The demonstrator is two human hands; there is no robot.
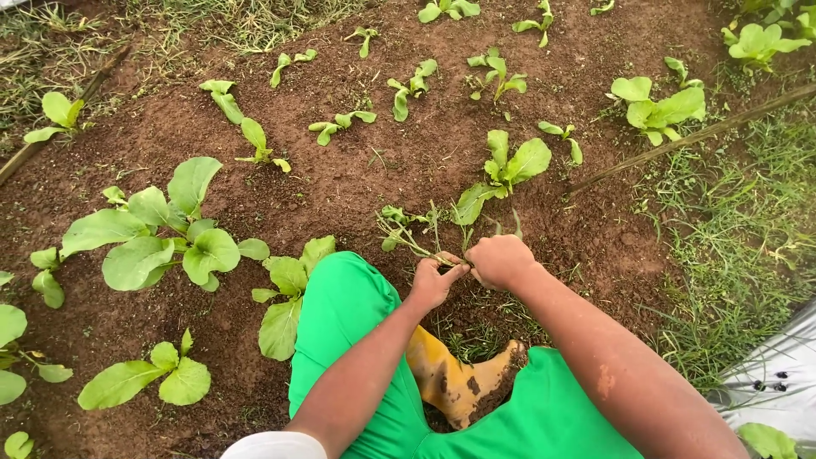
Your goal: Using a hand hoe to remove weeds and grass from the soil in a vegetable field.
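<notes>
At the far left of the frame, a big leafy seedling [161,238] sits spread wide on the brown soil bed [357,178], and a smaller one [153,382] crouches at lower left. Moving in, the green trouser leg [348,340] rises through the lower middle, with a muddy yellow boot [455,382] tucked between the knees.

Now the action, just below centre: the left hand [433,285] is closed, fingers pinched on a clump of thin weed stems [412,234] that fan up and to the left. Beside it, nearly touching, the right hand [500,259] is curled into a fist low at the soil; what it clamps is hidden under the knuckles, though it sits at the foot of the same clump.

To do this well, I'd say grip low at the base and draw straight, because a young leafy plant [506,170] stands just above the hands and its roots are close.

Room to move? Bare soil opens above centre between the small seedlings. On the right, a wooden stick [688,136] marks the bed's edge, then grass [731,238], and a white sheet [782,374] at lower right.
</notes>
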